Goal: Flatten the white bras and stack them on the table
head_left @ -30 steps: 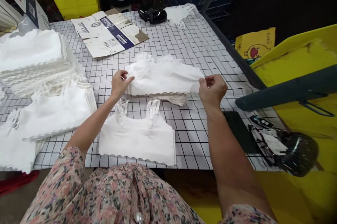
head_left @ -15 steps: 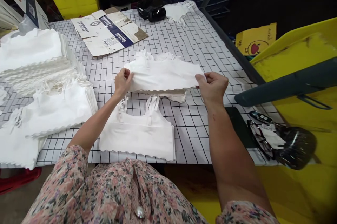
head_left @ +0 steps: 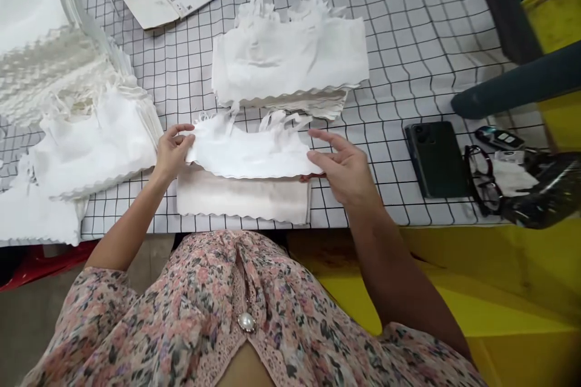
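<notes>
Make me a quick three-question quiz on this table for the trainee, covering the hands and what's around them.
1. What does the left hand hold by its edge?
2. True or false: the glasses lie to the right of the phone.
3. Fill in the blank: the table covering has a black ___ pattern.

Key: 1. a white top; 2. true; 3. grid.

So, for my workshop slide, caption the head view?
Left hand holds a white scallop-hemmed crop top, right hand beside it, over a black-gridded white table.
</notes>
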The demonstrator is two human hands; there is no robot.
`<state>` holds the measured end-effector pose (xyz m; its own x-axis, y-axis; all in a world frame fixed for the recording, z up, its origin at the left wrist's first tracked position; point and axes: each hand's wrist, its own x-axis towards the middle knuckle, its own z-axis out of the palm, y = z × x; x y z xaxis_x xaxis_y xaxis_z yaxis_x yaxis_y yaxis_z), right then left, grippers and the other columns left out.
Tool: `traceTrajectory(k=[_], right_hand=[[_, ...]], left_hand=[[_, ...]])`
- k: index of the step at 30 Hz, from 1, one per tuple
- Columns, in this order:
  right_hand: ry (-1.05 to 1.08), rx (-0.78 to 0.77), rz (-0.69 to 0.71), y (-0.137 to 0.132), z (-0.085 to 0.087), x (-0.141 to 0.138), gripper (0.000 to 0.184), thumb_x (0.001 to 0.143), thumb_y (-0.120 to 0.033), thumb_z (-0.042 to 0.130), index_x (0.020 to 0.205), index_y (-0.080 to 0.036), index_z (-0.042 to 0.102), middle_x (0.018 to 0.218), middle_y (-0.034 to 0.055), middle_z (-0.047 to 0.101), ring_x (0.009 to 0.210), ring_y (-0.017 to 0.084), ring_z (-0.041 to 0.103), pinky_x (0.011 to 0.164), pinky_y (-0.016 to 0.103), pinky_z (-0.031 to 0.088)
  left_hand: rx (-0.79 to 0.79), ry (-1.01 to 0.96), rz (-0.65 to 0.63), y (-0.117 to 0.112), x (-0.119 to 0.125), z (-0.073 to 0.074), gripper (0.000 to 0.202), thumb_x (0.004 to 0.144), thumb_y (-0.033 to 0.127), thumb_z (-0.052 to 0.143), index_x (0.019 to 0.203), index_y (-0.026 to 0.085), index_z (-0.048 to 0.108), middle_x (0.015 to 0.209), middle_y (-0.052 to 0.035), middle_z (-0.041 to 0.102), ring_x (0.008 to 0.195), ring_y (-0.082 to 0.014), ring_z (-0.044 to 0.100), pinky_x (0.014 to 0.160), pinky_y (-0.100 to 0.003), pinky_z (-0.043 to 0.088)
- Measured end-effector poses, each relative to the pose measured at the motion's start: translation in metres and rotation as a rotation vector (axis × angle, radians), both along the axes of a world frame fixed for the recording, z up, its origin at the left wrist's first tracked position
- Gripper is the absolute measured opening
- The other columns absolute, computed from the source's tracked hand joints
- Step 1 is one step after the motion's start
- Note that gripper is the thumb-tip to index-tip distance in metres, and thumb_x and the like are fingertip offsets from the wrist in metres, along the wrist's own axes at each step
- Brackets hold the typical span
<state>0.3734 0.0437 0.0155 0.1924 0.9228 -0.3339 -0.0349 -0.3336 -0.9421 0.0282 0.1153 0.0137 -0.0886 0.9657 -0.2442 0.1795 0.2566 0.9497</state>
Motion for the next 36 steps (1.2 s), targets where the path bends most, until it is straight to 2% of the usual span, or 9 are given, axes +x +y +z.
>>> traceTrajectory(k=[4, 8, 16, 20, 22, 24, 28, 32, 36], right_hand=[[-0.039, 0.042, 0.012, -0.017, 0.003, 0.003, 0.038, 0.076, -0.040, 0.088, 0.110, -0.025, 0.084, 0.067, -0.0003, 0.070, 0.057, 0.019, 0.062, 0.053, 0.038, 0.065], [-0.090, -0.022, 0.083, -0.051, 0.013, 0.011, 0.040, 0.080, -0.047, 0.089, 0.114, -0.027, 0.086, 0.067, 0.0000, 0.071, 0.051, 0.019, 0.062, 0.052, 0.037, 0.063], [-0.144, -0.197, 0.263, -0.097, -0.018, 0.013, 0.068, 0.090, -0.064, 0.080, 0.137, -0.015, 0.078, 0.050, -0.0045, 0.059, 0.047, 0.019, 0.062, 0.065, 0.037, 0.063], [-0.643, 0.067, 0.260, -0.100, -0.028, 0.009, 0.055, 0.101, -0.057, 0.070, 0.135, -0.014, 0.079, 0.059, 0.0005, 0.062, 0.050, 0.017, 0.055, 0.056, 0.033, 0.048], [-0.935, 0.305, 0.214, -0.098, -0.036, 0.002, 0.042, 0.107, -0.049, 0.065, 0.124, -0.015, 0.082, 0.069, 0.0060, 0.067, 0.061, 0.020, 0.058, 0.063, 0.035, 0.045], [-1.112, 0.487, 0.257, -0.093, -0.045, -0.006, 0.034, 0.111, -0.043, 0.059, 0.112, -0.017, 0.081, 0.077, 0.0095, 0.070, 0.074, 0.023, 0.060, 0.074, 0.038, 0.046], [-1.282, 0.596, 0.402, -0.081, -0.062, -0.015, 0.029, 0.113, -0.037, 0.053, 0.098, -0.021, 0.073, 0.082, 0.0091, 0.070, 0.081, 0.027, 0.056, 0.087, 0.043, 0.044], [-1.303, 0.634, 0.387, -0.079, -0.069, -0.013, 0.024, 0.113, -0.033, 0.053, 0.099, -0.022, 0.068, 0.082, 0.0079, 0.068, 0.081, 0.027, 0.054, 0.089, 0.043, 0.043], [-1.287, 0.656, 0.365, -0.084, -0.069, -0.013, 0.022, 0.113, -0.032, 0.055, 0.097, -0.023, 0.067, 0.079, 0.0061, 0.067, 0.079, 0.026, 0.056, 0.096, 0.046, 0.046]], left_hand=[[0.041, 0.001, 0.010, -0.017, -0.012, 0.009, 0.031, 0.079, 0.039, 0.086, 0.106, 0.026, 0.076, 0.062, 0.0033, 0.059, 0.047, -0.0112, 0.048, 0.041, -0.026, 0.043], [0.037, 0.044, -0.003, -0.049, -0.028, 0.018, 0.026, 0.083, 0.040, 0.086, 0.105, 0.027, 0.082, 0.069, 0.0007, 0.065, 0.050, -0.0111, 0.049, 0.043, -0.026, 0.042], [-0.005, 0.146, -0.072, -0.095, -0.042, -0.026, 0.020, 0.088, 0.039, 0.078, 0.100, 0.023, 0.082, 0.075, -0.0017, 0.068, 0.061, -0.0125, 0.056, 0.054, -0.025, 0.042], [0.254, 0.586, -0.159, -0.101, -0.041, -0.028, 0.026, 0.094, 0.038, 0.079, 0.114, 0.022, 0.080, 0.084, -0.0020, 0.067, 0.065, -0.0149, 0.058, 0.063, -0.030, 0.052], [0.467, 0.774, -0.243, -0.103, -0.030, -0.031, 0.030, 0.099, 0.038, 0.077, 0.124, 0.022, 0.077, 0.104, -0.0080, 0.073, 0.086, -0.0221, 0.070, 0.080, -0.038, 0.061], [0.628, 0.825, -0.455, -0.099, -0.013, -0.037, 0.032, 0.106, 0.039, 0.068, 0.135, 0.024, 0.073, 0.130, -0.0128, 0.074, 0.122, -0.0305, 0.073, 0.105, -0.049, 0.061], [0.675, 0.773, -0.834, -0.064, 0.014, -0.058, 0.059, 0.110, 0.053, 0.059, 0.164, 0.031, 0.051, 0.173, -0.0091, 0.052, 0.168, -0.0360, 0.039, 0.137, -0.062, 0.035], [0.580, 0.751, -0.744, -0.012, 0.007, -0.070, 0.076, 0.108, 0.064, 0.056, 0.175, 0.037, 0.033, 0.186, -0.0039, 0.032, 0.176, -0.0335, 0.020, 0.143, -0.061, 0.018], [0.547, 0.703, -0.543, 0.018, -0.011, -0.069, 0.067, 0.110, 0.065, 0.052, 0.171, 0.039, 0.042, 0.184, -0.0051, 0.037, 0.175, -0.0321, 0.022, 0.142, -0.060, 0.020]])
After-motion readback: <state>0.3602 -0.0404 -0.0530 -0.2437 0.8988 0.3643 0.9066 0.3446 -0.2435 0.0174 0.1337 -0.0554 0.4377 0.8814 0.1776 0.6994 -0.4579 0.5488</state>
